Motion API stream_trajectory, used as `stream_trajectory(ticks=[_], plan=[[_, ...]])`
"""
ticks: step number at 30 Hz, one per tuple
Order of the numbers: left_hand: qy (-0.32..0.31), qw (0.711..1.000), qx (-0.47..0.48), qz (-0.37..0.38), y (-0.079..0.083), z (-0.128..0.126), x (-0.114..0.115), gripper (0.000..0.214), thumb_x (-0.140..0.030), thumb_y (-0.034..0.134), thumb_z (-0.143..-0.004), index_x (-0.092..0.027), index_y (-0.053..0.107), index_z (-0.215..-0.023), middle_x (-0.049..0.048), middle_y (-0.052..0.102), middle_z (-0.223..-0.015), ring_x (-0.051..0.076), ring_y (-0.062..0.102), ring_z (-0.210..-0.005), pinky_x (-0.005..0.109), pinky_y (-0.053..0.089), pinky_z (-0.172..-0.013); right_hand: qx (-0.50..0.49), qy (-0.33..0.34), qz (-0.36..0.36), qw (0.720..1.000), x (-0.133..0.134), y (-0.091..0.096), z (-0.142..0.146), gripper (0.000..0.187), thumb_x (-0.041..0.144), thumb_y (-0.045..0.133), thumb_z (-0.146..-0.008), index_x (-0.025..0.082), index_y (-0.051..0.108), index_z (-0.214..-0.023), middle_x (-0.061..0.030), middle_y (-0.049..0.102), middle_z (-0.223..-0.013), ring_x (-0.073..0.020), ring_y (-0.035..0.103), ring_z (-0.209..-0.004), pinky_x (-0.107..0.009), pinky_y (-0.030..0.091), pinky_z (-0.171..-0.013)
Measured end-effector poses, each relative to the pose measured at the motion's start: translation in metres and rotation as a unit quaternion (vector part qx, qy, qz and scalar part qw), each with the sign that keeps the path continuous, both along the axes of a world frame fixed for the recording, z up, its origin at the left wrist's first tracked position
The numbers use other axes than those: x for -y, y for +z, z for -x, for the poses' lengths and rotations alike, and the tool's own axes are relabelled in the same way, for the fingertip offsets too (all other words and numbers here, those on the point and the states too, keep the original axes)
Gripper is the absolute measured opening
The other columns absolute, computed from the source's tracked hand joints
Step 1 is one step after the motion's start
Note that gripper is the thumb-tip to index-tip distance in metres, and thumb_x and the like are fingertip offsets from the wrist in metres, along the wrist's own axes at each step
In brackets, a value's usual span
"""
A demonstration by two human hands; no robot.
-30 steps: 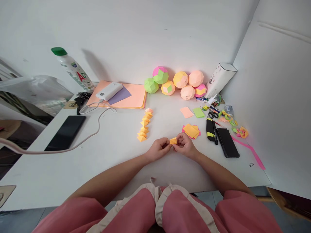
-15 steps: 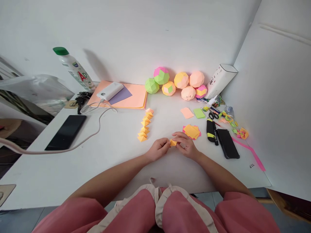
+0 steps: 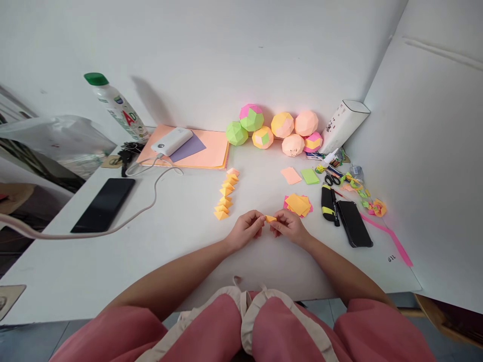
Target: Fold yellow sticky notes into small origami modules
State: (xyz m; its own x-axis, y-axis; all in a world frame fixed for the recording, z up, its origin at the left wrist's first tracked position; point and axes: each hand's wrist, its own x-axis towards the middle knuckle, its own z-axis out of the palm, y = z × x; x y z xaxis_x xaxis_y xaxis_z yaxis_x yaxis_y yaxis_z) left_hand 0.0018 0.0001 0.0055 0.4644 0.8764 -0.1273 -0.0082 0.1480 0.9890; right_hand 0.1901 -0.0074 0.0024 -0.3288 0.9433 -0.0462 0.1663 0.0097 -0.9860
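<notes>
A small folded orange paper piece (image 3: 270,218) is pinched between both my hands just above the white table (image 3: 181,236). My left hand (image 3: 246,230) grips its left end with closed fingers. My right hand (image 3: 289,225) pinches its right end. A row of several finished orange folded pieces (image 3: 225,195) lies just beyond my left hand. A stack of orange and pink square papers (image 3: 298,204) lies beyond my right hand.
Several paper polyhedron balls (image 3: 277,129) sit against the back wall. A power bank (image 3: 172,141) on coloured sheets trails a cable (image 3: 151,196) past a black phone (image 3: 103,204). A bottle (image 3: 113,106) stands back left. A marker (image 3: 326,202), another phone (image 3: 353,222), scissors (image 3: 331,178) and scraps lie right.
My hands have drawn slightly apart, and the orange piece now looks flatter and narrower between the fingertips. The right hand has turned from cupping it to pinching its end.
</notes>
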Motion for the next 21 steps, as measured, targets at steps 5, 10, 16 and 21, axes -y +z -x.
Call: stream_trajectory(ticks=[5,10,16,21], plan=[[-0.002,1.0,-0.003,-0.003,0.0006,0.0004,0.0003,0.03,-0.046,0.05,-0.082,-0.017,0.049,-0.076,-0.0039,0.05,-0.053,0.007,0.044,-0.048,0.02,0.035,-0.047,0.009,0.02,0.031,0.999,-0.001,0.0023,-0.0008,0.023,0.039,0.06,-0.078,0.017,0.053,-0.077,0.0017,0.058,-0.06,-0.01,0.057,-0.049,-0.022,0.046,-0.047],[0.025,1.0,-0.001,0.005,-0.0004,0.0002,0.0003,0.03,-0.046,0.049,-0.082,-0.017,0.046,-0.074,-0.0051,0.048,-0.051,0.007,0.044,-0.046,0.02,0.037,-0.047,-0.017,-0.009,0.049,0.999,-0.0029,0.005,-0.0003,0.021,0.038,0.06,-0.078,0.017,0.056,-0.08,0.0023,0.057,-0.062,-0.009,0.056,-0.048,-0.023,0.046,-0.048],[0.029,0.999,0.006,0.011,-0.0029,-0.0006,-0.0003,0.03,-0.046,0.048,-0.083,-0.017,0.046,-0.074,-0.0041,0.05,-0.053,0.007,0.046,-0.047,0.021,0.039,-0.048,-0.052,-0.018,0.061,0.997,-0.0066,0.003,-0.0014,0.023,0.039,0.059,-0.079,0.016,0.055,-0.08,0.0015,0.058,-0.065,-0.0093,0.055,-0.05,-0.024,0.048,-0.049],[0.059,0.998,0.02,0.024,-0.003,-0.0007,-0.0001,0.027,-0.044,0.051,-0.081,-0.018,0.045,-0.086,-0.005,0.051,-0.054,0.008,0.048,-0.048,0.022,0.042,-0.05,-0.056,-0.016,0.072,0.996,-0.0075,0.0038,-0.0013,0.023,0.04,0.058,-0.079,0.017,0.055,-0.081,0.0025,0.056,-0.062,-0.0092,0.054,-0.049,-0.024,0.047,-0.048]])
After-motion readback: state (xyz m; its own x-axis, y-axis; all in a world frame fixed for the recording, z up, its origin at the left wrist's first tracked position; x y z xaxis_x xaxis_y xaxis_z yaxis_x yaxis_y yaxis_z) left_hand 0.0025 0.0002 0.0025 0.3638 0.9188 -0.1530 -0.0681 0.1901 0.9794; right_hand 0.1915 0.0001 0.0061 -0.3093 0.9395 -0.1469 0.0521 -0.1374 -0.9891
